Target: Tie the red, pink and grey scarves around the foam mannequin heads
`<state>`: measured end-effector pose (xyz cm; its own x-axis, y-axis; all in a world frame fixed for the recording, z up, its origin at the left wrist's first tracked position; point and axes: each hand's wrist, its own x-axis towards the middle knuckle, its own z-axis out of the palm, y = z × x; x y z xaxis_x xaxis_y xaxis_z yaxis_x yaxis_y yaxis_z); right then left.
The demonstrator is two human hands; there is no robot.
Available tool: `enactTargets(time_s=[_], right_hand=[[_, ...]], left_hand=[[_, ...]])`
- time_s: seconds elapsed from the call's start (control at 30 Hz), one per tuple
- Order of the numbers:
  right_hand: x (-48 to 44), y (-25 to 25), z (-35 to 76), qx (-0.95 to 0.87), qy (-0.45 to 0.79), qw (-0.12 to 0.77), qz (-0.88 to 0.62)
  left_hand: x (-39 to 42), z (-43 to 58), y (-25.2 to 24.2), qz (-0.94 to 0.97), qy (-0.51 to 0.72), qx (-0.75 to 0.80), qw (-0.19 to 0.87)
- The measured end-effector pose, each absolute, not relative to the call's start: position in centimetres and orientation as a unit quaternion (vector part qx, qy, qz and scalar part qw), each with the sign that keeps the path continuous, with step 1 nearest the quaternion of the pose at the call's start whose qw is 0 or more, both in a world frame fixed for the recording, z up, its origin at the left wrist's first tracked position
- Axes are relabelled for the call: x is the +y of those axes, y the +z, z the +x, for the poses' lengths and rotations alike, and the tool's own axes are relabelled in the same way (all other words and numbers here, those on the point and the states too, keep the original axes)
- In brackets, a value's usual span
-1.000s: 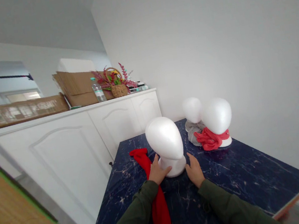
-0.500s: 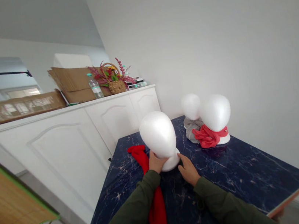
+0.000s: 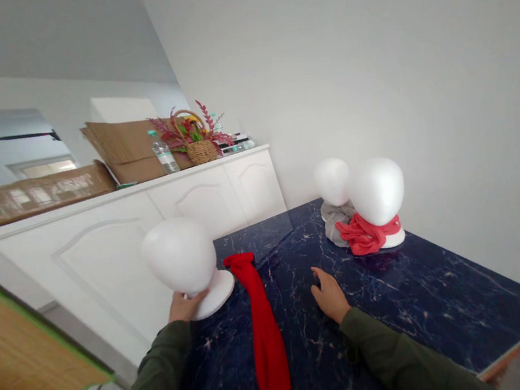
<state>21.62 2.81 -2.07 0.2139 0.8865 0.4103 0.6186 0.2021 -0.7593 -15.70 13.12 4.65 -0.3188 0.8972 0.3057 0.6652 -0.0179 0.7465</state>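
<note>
mannequin head point(image 3: 180, 254) was held at the neck by the left hand point(image 3: 186, 306), seemingly for steadiness, right hand point(image 3: 331, 296) empty.

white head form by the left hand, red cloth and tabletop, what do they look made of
White head form: probably foam, perhaps plastic; smooth, with a soft sheen.
Red cloth: matte fabric, fibre unclear; it lies limp and creased.
Tabletop: dark blue, pale-veined and glossy like marble, possibly a printed laminate.
</note>
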Motion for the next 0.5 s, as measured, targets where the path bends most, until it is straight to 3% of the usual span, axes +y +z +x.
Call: enactTargets(time_s=[0.3, 0.5], right_hand=[[2.7, -1.8, 21.7, -0.597, 0.167, 0.471, -0.627], [2.8, -1.9, 21.8, -0.589, 0.177, 0.467, -0.636]], left_hand=[[14.5, -16.0, 4.0, 0.565, 0.407, 0.701, 0.156], [14.6, -15.9, 2.2, 0.615, 0.400, 0.672, 0.105]])
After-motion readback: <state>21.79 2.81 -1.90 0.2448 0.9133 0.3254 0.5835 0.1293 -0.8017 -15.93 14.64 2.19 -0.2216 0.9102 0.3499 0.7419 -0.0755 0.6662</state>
